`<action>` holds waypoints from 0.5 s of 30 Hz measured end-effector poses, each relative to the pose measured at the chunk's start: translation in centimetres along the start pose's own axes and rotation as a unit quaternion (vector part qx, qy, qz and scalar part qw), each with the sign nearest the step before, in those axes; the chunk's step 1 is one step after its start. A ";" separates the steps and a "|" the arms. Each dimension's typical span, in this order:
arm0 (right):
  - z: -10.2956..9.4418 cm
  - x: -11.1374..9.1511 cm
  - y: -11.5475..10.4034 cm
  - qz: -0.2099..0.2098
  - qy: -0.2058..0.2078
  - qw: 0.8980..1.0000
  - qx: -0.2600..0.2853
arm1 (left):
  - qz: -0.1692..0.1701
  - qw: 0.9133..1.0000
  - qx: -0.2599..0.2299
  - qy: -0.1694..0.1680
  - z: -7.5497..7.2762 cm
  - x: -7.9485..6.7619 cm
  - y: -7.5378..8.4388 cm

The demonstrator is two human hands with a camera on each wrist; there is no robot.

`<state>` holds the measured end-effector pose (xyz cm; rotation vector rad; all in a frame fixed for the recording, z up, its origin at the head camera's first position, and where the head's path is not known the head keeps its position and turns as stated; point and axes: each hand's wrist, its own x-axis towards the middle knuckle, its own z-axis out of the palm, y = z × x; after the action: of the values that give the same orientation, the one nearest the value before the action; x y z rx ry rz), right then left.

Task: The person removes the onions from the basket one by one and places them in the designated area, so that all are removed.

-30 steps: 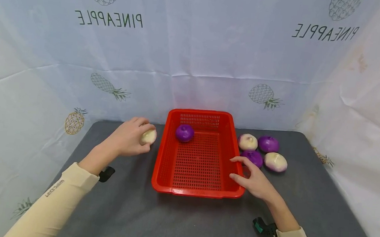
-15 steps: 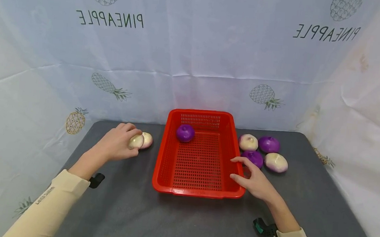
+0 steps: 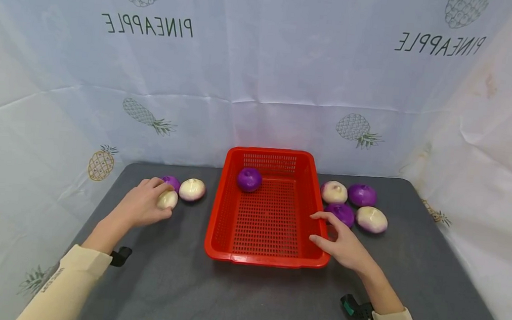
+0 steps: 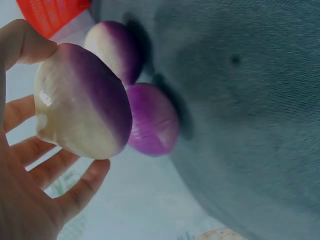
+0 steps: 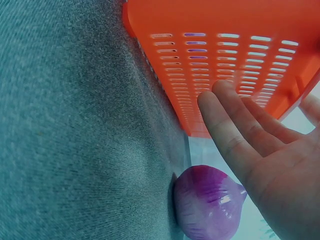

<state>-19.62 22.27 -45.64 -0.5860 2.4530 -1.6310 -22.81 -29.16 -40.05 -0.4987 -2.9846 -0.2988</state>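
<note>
My left hand [image 3: 142,205] grips a white-and-purple turnip [image 4: 82,102] between thumb and fingers, held over the table's left side. Beyond it sit a second white-and-purple turnip [image 3: 192,190] and a purple turnip [image 3: 171,183], partly hidden by the hand. A red plastic basket [image 3: 213,217] stands mid-table with one purple turnip [image 3: 249,180] in its back left part. My right hand [image 3: 342,241] is at the basket's right rim, thumb and forefinger reaching over it. In the right wrist view, other fingers [image 5: 235,120] extend straight along the outer slotted wall.
Right of the basket, several turnips lie clustered: two whitish ones [image 3: 371,219] and two purple ones [image 3: 362,194]. The grey-covered table [image 3: 252,302] meets a white pineapple-print cloth [image 3: 281,81] at the back and sides.
My left hand has moved left and toward me with its turnip, away from the basket, uncovering the two turnips behind. The right hand and basket have stayed put.
</note>
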 end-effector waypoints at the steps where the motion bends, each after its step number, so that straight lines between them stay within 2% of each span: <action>1: 0.0 0.0 0.0 0.001 0.000 1.000 0.001 | -0.007 1.000 -0.003 -0.003 0.2 -0.1 -0.2; 6: 0.0 0.0 0.1 -0.001 -0.003 1.000 0.005 | -0.031 0.999 -0.014 -0.008 1.3 -0.5 -0.7; 15: 0.0 0.0 0.0 -0.004 0.000 1.000 0.004 | -0.043 0.999 -0.016 -0.011 2.2 -0.9 -1.4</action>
<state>-19.60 22.27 -45.59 -0.5962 2.4464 -1.6417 -22.54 -30.27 -42.55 -0.3795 -3.0318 -0.3500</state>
